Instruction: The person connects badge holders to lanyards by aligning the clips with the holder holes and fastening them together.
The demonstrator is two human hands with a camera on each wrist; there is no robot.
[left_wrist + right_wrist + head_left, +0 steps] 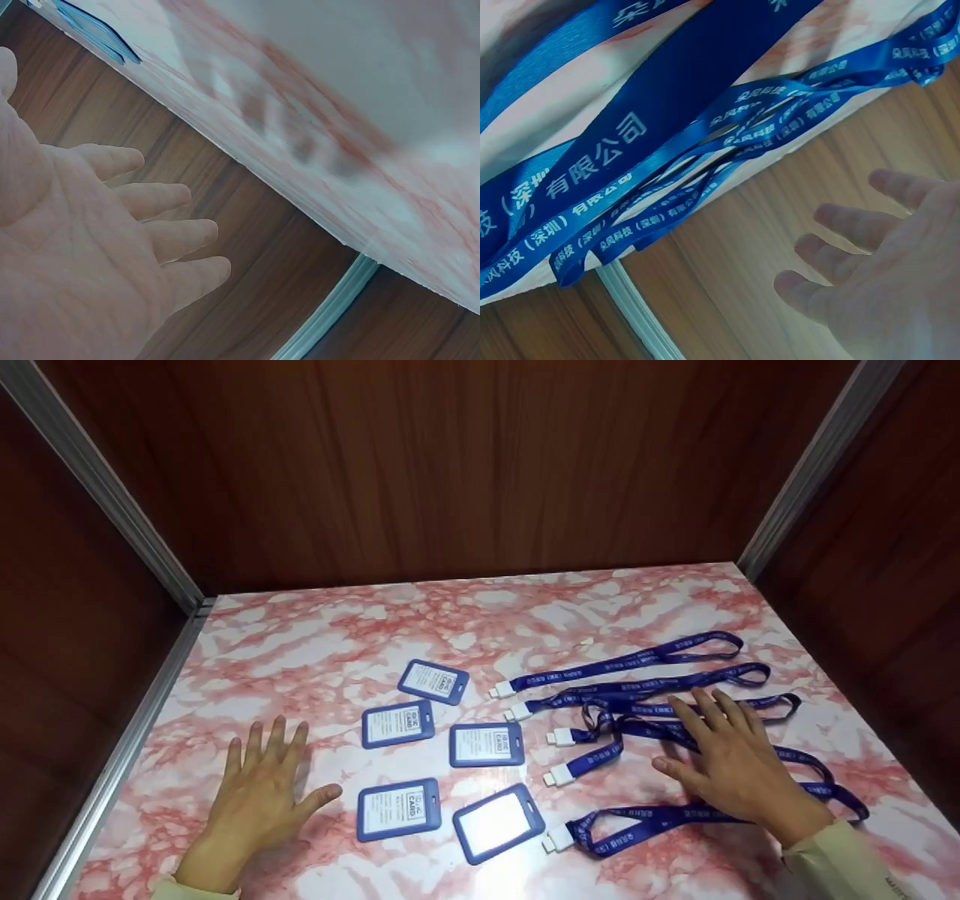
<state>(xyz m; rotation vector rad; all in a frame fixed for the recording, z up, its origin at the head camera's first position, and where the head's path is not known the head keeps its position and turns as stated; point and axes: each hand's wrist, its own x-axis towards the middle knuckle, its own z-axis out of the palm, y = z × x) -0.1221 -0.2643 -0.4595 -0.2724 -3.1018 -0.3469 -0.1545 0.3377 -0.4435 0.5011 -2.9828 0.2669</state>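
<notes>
My left hand (259,795) is spread above the left part of the table, palm down, holding nothing. Nearest to it lies a blue-framed badge holder (399,809), with several more alongside, including one with a glare-white face (498,823). My right hand (735,761), fingers spread, hovers over the blue lanyards (660,815) and holds none of them. White clips (559,838) on the lanyard ends point left towards the badge holders. In the right wrist view, white lettering runs along the lanyard straps (592,161), and the fingers stand apart from them.
The table (315,652) has a red and white marbled top. Dark wood panels (465,472) enclose it at the back and both sides, with metal posts (112,495) at the corners.
</notes>
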